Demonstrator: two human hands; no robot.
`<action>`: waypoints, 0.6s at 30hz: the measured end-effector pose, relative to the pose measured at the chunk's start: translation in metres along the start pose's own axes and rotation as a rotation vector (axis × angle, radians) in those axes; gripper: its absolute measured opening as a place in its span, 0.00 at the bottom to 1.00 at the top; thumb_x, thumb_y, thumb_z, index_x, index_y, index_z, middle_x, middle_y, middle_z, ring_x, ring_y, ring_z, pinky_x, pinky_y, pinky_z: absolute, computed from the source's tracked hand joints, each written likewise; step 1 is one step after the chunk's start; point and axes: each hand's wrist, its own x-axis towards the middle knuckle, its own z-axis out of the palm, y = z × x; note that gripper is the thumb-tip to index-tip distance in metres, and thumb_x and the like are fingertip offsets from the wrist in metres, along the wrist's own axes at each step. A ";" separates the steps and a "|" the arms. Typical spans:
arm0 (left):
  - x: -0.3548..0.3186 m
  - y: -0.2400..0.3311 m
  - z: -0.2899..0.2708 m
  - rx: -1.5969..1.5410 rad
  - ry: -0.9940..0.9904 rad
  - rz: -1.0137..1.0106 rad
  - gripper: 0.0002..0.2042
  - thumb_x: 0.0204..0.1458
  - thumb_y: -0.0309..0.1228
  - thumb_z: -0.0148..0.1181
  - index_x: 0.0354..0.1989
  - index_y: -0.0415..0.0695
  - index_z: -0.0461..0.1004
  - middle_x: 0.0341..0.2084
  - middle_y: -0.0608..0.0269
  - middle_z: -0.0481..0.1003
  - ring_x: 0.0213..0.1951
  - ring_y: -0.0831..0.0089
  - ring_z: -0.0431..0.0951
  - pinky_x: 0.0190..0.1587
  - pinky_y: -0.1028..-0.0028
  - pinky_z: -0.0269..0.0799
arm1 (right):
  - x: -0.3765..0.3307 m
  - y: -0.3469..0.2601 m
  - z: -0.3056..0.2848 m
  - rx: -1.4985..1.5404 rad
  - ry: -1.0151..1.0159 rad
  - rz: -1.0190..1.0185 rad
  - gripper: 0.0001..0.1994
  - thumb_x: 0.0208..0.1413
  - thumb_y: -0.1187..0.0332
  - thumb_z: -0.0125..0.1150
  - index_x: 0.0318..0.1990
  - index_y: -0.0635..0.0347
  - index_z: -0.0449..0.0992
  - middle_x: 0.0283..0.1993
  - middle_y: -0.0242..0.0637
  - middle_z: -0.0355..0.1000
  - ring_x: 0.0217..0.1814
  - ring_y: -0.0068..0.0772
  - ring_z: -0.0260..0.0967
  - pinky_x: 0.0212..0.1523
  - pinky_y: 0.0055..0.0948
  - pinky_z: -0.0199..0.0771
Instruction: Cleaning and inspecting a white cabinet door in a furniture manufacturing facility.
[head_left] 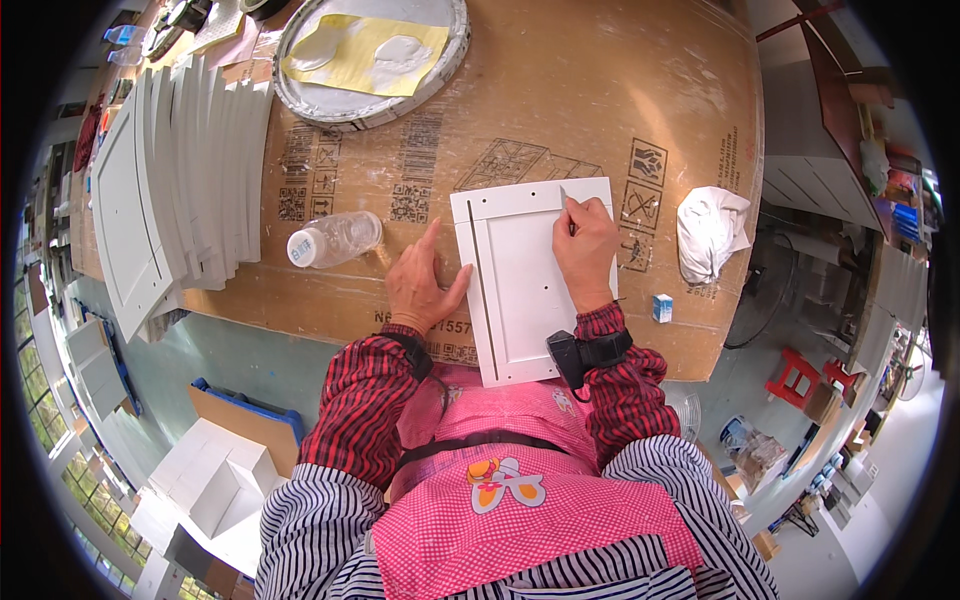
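White panel lengthwise toward person, left hand flat, right hand pinching blade.

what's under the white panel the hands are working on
The white panel lies flat on a brown cardboard sheet covering the table. Its near end overhangs the cardboard's edge. Whatever is printed on the cardboard beneath it is hidden.

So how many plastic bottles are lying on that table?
1: a clear plastic bottle on its side on the cardboard-covered table, just left of the left hand. Others may be hidden.
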 end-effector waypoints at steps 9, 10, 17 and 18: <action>0.002 0.002 -0.002 -0.002 -0.007 -0.011 0.41 0.47 0.40 0.72 0.69 0.41 0.63 0.23 0.67 0.66 0.27 0.69 0.68 0.33 0.68 0.66 | 0.014 0.024 -0.014 -0.058 0.034 -0.019 0.08 0.51 0.78 0.63 0.38 0.66 0.83 0.29 0.46 0.68 0.30 0.49 0.71 0.30 0.42 0.69; 0.002 0.002 -0.002 -0.001 -0.011 -0.016 0.40 0.47 0.40 0.72 0.69 0.40 0.63 0.23 0.67 0.66 0.27 0.69 0.68 0.33 0.68 0.66 | 0.019 0.027 -0.022 -0.079 0.064 0.018 0.07 0.51 0.77 0.63 0.38 0.66 0.83 0.29 0.46 0.69 0.30 0.50 0.71 0.30 0.43 0.69; 0.000 0.001 -0.004 0.006 -0.068 -0.051 0.40 0.48 0.42 0.71 0.69 0.40 0.63 0.25 0.64 0.68 0.31 0.67 0.72 0.35 0.66 0.69 | 0.003 0.008 -0.004 0.040 -0.052 -0.023 0.07 0.52 0.77 0.63 0.38 0.67 0.83 0.30 0.47 0.71 0.30 0.49 0.73 0.31 0.41 0.72; 0.000 0.001 -0.004 0.014 -0.062 -0.046 0.40 0.48 0.42 0.71 0.69 0.40 0.63 0.25 0.65 0.68 0.30 0.67 0.72 0.35 0.66 0.69 | 0.013 0.024 -0.015 -0.032 -0.002 -0.020 0.07 0.52 0.77 0.63 0.38 0.67 0.83 0.31 0.47 0.72 0.30 0.48 0.73 0.31 0.40 0.72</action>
